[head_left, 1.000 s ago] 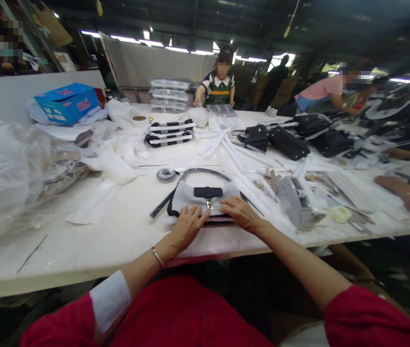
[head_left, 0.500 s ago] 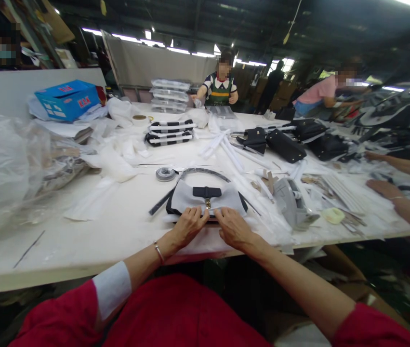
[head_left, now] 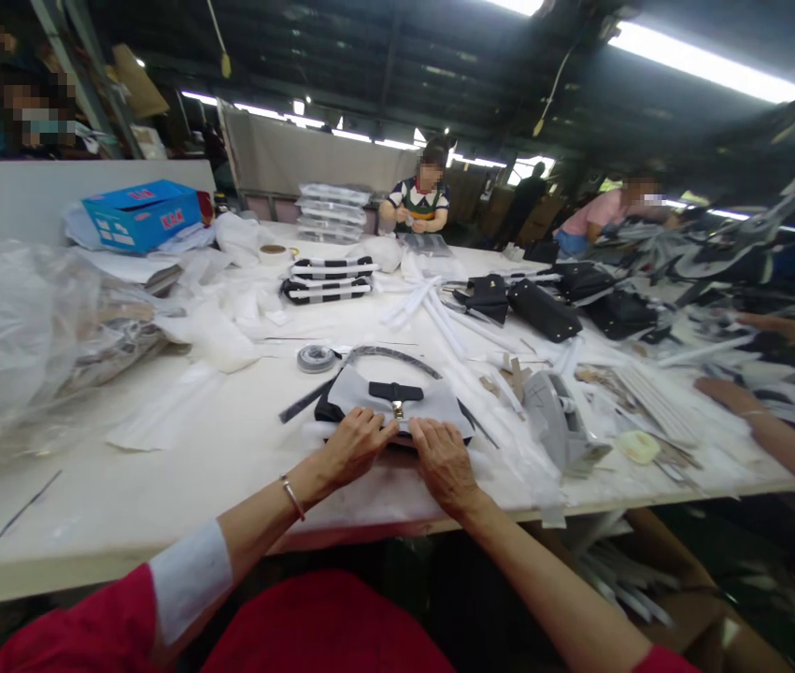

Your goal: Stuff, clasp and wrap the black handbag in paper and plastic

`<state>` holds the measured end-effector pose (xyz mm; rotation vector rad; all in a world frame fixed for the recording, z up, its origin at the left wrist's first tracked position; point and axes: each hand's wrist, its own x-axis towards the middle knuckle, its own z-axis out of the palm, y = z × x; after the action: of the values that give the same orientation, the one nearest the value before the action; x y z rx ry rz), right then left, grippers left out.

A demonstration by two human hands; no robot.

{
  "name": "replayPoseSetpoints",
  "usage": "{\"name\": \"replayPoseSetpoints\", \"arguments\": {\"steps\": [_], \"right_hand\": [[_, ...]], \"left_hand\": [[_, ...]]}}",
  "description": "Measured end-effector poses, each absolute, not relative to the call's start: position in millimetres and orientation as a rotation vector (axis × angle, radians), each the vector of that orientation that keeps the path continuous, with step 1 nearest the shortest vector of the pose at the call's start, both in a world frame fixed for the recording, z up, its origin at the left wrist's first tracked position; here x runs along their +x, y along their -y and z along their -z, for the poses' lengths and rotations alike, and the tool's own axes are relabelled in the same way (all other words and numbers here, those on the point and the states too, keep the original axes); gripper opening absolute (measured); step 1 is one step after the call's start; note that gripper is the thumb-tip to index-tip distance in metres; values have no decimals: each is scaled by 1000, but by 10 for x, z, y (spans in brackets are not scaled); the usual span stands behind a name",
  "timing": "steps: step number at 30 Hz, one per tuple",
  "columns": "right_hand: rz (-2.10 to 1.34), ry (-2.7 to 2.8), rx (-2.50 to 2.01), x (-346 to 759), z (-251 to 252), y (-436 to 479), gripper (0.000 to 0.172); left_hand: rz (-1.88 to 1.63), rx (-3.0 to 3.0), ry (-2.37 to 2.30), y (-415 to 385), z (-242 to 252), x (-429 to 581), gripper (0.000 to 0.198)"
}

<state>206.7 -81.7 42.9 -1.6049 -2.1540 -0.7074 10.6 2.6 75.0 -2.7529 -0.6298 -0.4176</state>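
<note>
A black handbag [head_left: 323, 408] lies on the white table in front of me, its grey-wrapped strap [head_left: 397, 352] curving behind it. A pale protective sheet [head_left: 351, 388] covers its front, with the dark flap tab [head_left: 395, 391] and gold clasp [head_left: 398, 409] showing through. My left hand [head_left: 359, 447] grips the near edge of bag and sheet, left of the clasp, fingers bent together. My right hand [head_left: 443, 458] holds the same edge to the right of the clasp, fingers bent over it. The undersides of both hands' grip are hidden.
Behind the bag sits a grey tape roll [head_left: 318, 357]. Wrapped black-and-white handles [head_left: 327, 280], black bags [head_left: 544, 308] and white foam strips [head_left: 446, 322] lie farther back. A grey tape dispenser [head_left: 558, 421] stands right. A co-worker's hand [head_left: 723, 393] is at far right; plastic sheeting [head_left: 11, 346] fills the left.
The view has tilted upward and shifted slightly. My right hand's fingers lie farther over the bag's near edge, while my left hand stays beside the clasp. The person opposite has brought both hands together.
</note>
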Motion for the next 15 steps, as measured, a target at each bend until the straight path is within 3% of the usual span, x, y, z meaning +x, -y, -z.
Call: {"name": "replayPoseSetpoints", "arguments": {"steps": [8,15], "right_hand": [[760,2283,-1489,2189,-634,590,30],[623,2366,-1513,2125,-807,495,18]], "left_hand": [[638,-2609,664,-38,-644,109,45],[801,-2439,746,23,-499,166,46]]}}
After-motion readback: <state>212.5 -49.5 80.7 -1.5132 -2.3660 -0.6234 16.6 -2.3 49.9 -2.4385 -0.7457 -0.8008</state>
